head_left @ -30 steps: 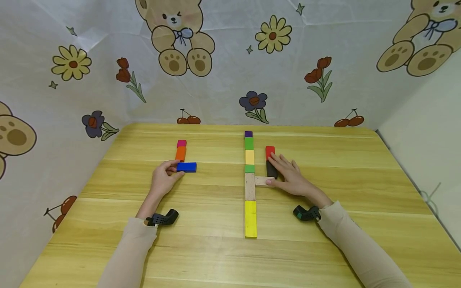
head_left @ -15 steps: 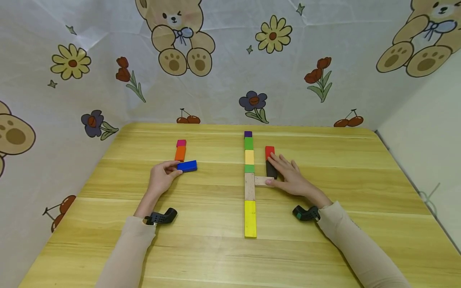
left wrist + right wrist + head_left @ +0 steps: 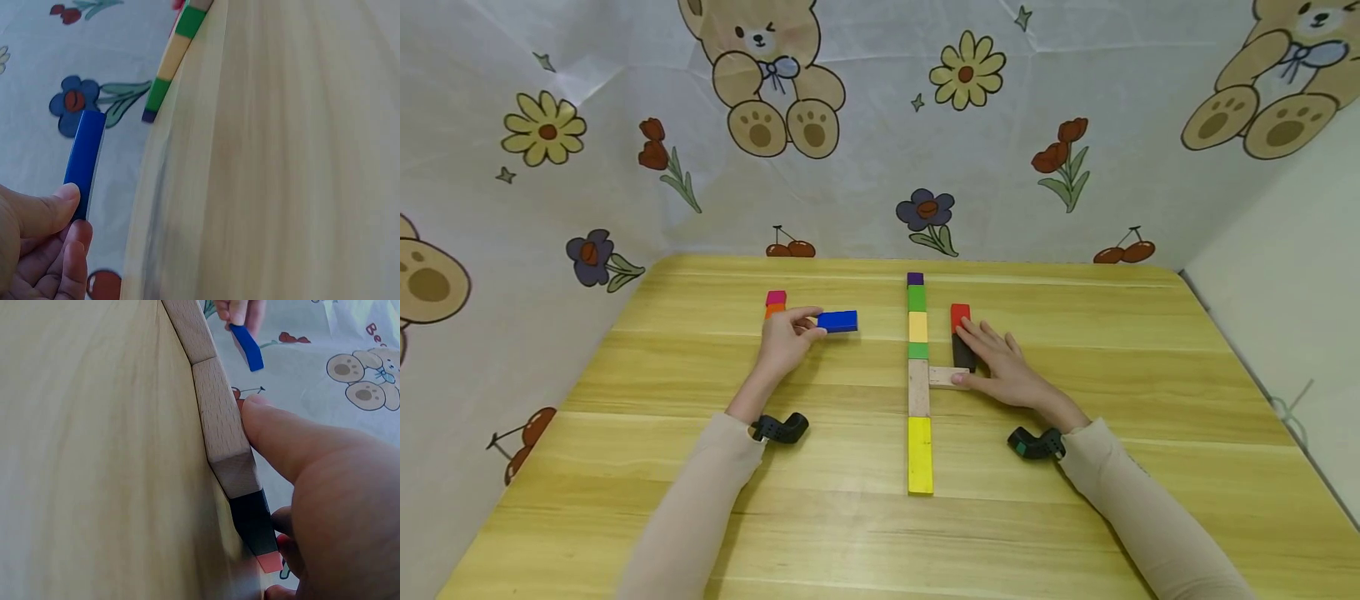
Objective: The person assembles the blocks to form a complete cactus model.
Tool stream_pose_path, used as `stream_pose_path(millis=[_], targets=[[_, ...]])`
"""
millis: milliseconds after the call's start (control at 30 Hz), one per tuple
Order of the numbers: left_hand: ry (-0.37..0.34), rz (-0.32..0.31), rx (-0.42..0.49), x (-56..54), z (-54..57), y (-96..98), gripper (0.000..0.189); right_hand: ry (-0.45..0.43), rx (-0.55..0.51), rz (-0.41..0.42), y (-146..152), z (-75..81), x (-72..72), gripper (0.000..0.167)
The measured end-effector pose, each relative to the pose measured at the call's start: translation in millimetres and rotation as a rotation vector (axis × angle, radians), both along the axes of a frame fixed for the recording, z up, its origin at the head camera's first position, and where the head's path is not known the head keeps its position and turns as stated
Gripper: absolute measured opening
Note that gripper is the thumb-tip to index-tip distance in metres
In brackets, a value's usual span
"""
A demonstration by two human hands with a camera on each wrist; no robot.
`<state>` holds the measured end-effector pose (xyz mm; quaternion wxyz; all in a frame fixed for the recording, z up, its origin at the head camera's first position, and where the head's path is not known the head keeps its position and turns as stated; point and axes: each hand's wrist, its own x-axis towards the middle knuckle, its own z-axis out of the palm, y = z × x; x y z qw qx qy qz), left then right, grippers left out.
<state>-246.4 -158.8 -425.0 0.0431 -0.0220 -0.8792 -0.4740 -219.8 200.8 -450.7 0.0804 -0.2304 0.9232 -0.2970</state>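
Note:
A blue rectangular block is pinched by its left end between the thumb and fingers of my left hand. In the left wrist view the blue block appears held up off the table. My right hand lies over the blocks right of the central row, fingers extended. Its thumb touches a plain wooden block; its other fingers rest by a black block and a red block. That wooden block juts sideways from the row, with the black and red ones stacked end to end beyond it.
The central row runs lengthwise: a purple block, green, pale yellow and green ones, a wooden block and a yellow block. A pink block and a partly hidden orange block lie behind my left hand. A printed cloth hangs beyond the table.
My left hand has carried the blue block from beside the orange block to the right and farther away, towards the central row. The right hand stays in place.

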Motion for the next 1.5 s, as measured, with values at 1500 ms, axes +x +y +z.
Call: stream_pose_path(millis=[1500], targets=[[0.06, -0.053, 0.01, -17.0, -37.5, 75.9, 0.032, -0.003, -0.001, -0.008, -0.2, -2.4, -1.1, 0.085]])
